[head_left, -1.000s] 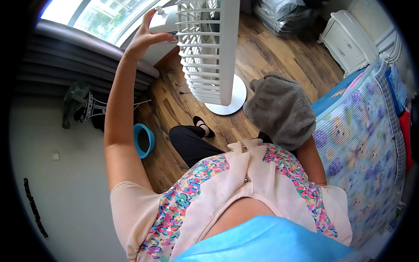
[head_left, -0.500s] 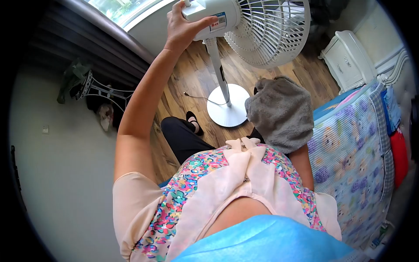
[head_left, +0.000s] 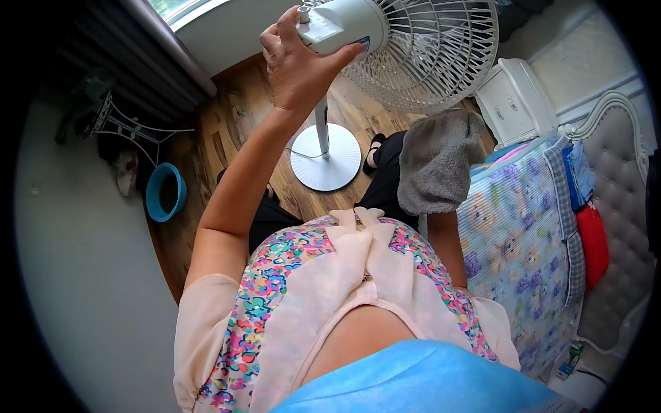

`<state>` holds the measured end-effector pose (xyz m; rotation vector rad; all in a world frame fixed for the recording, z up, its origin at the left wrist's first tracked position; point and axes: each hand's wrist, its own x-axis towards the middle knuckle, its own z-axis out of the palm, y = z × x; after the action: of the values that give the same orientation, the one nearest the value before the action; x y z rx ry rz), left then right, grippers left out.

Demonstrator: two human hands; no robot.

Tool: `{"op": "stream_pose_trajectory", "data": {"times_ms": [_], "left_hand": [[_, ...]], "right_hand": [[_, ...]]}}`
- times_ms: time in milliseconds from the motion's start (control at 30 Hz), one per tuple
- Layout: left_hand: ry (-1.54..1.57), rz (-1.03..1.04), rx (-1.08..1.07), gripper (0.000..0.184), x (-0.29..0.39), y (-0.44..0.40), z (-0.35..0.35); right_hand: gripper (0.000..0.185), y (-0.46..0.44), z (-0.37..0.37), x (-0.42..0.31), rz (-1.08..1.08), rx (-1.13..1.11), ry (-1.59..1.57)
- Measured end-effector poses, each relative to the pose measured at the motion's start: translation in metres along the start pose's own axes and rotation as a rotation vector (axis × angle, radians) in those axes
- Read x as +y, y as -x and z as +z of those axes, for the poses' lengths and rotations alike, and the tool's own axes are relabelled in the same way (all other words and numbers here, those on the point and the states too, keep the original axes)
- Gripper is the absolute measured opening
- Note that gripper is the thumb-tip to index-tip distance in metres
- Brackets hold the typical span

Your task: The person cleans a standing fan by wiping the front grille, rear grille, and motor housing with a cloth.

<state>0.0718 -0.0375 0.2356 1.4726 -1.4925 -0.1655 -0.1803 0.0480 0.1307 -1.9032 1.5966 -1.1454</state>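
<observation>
My left hand grips the back of the white pedestal fan, its thumb pressed along the lower side of the motor housing and the fingers curled over the top. The fan's grille faces away to the right, and its pole rises from a round white base on the floor. A fluffy grey cloth covers my right hand, which holds it up near my right knee. The fingers of that hand are hidden under the cloth; only the forearm shows.
A bed with a blue patterned mat stands on the right, with folded red and blue items at its headboard. Behind it is a white nightstand. To the left are a blue basin and a white metal stand.
The view has shifted, bringing the blue basin into sight. My left hand stays on the fan housing, which has turned slightly. The grey cloth is held up a little nearer the fan's grille.
</observation>
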Motion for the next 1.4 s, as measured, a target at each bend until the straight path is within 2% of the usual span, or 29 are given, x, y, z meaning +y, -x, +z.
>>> {"op": "stream_pose_trajectory", "data": {"times_ms": [33,67,167,433,533,667,767,933,1067,1400], "left_hand": [[-0.024,-0.001,0.068,0.075,0.001,0.003,-0.002],[0.113,0.032,-0.054,0.103,-0.01,0.004,-0.003],[-0.002,0.144,0.009,0.104,-0.023,0.015,0.005],[-0.064,0.185,0.076,0.098,-0.024,0.03,-0.004],[-0.035,0.183,0.132,0.091,-0.045,0.01,-0.006],[0.019,0.055,0.114,0.094,-0.067,-0.01,-0.016],[0.059,0.095,0.105,0.094,-0.074,-0.01,-0.02],[0.096,0.155,0.116,0.093,-0.07,-0.002,-0.016],[0.084,0.174,0.147,0.092,-0.069,-0.003,-0.016],[0.102,0.182,0.157,0.095,-0.066,0.001,-0.013]], "right_hand": [[0.061,-0.003,0.0,0.0,-0.001,0.018,0.02],[0.061,-0.006,0.0,0.001,-0.005,0.035,0.042],[0.061,-0.015,0.005,0.005,-0.012,0.065,0.107],[0.061,-0.04,0.02,0.014,0.036,0.077,0.315],[0.061,-0.045,0.029,0.017,0.085,0.029,0.411],[0.061,-0.043,0.038,0.02,0.147,-0.105,0.518],[0.061,-0.035,0.043,0.019,0.188,-0.237,0.574],[0.061,-0.024,0.048,0.026,0.225,-0.342,0.593],[0.058,-0.015,0.063,0.063,0.281,-0.314,0.612],[0.054,-0.027,0.067,0.055,0.236,-0.254,0.518]]}}
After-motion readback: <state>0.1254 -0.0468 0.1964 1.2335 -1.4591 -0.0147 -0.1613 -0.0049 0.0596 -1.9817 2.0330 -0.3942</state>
